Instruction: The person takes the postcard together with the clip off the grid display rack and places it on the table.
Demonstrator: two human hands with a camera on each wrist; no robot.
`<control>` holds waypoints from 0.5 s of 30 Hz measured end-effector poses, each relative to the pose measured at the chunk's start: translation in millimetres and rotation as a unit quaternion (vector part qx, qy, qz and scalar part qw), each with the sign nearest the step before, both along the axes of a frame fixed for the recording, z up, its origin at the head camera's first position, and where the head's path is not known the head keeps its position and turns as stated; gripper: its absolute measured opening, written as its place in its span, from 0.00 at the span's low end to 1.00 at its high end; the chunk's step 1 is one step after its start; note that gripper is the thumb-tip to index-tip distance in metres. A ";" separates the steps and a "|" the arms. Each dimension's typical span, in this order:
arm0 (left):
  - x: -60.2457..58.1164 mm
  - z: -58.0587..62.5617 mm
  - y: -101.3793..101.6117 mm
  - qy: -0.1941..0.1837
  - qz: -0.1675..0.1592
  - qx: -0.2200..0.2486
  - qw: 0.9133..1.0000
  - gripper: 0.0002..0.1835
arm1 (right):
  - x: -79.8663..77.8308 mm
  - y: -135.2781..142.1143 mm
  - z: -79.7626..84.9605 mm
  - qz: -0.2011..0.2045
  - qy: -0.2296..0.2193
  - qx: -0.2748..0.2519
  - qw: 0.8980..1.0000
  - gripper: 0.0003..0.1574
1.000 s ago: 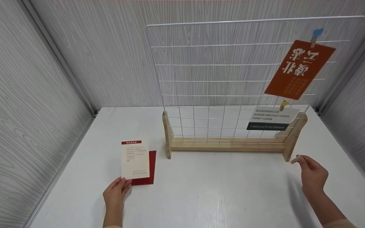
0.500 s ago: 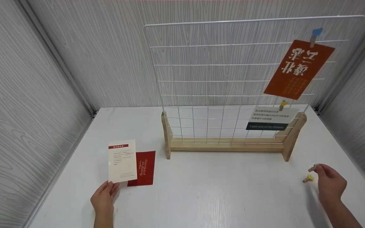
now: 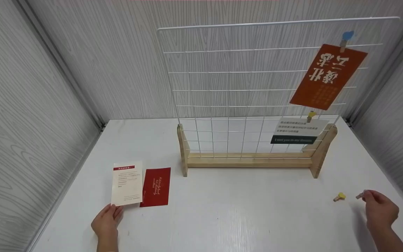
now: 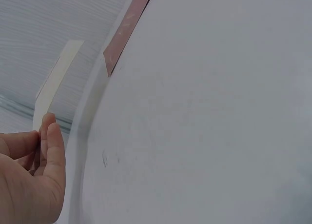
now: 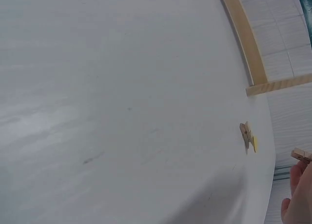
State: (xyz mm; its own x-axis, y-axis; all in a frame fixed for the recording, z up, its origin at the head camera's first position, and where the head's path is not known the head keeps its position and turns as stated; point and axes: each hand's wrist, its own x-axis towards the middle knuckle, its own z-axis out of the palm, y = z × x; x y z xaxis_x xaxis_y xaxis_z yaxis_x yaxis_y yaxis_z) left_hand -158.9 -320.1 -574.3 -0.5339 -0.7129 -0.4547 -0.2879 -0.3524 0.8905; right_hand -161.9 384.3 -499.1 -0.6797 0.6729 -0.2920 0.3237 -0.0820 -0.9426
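Note:
My left hand (image 3: 106,223) pinches the bottom edge of a cream card (image 3: 127,185) with a red header strip, held up at the left of the table. In the left wrist view that card (image 4: 57,77) shows nearly edge-on above the fingers. Beside it a red card (image 3: 156,187) lies on the table, slightly overlapped by the cream one in the head view. At the right, my right hand (image 3: 381,210) pinches a small wooden clothespin (image 5: 300,154) between thumb and fingertips. A second clothespin (image 3: 339,197) with a yellow ornament lies on the table to its left.
A white wire grid (image 3: 222,90) stands upright in a wooden base (image 3: 250,162) at the back. Clothespins hold an orange card (image 3: 328,77) and a white-and-green card (image 3: 297,130) on its right side. Wood-grain walls (image 3: 58,38) enclose the table (image 3: 236,206).
My left hand has drawn the cream card leftward and nearer, uncovering most of the red card. My right hand has moved right and nearer with its clothespin; the yellow clothespin now shows on the table.

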 end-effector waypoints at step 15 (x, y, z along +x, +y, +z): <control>-4.0 3.8 -2.9 0.011 -0.012 -0.020 1.000 0.21 | -1.0 23.9 -18.6 0.022 -0.151 0.134 0.979 0.26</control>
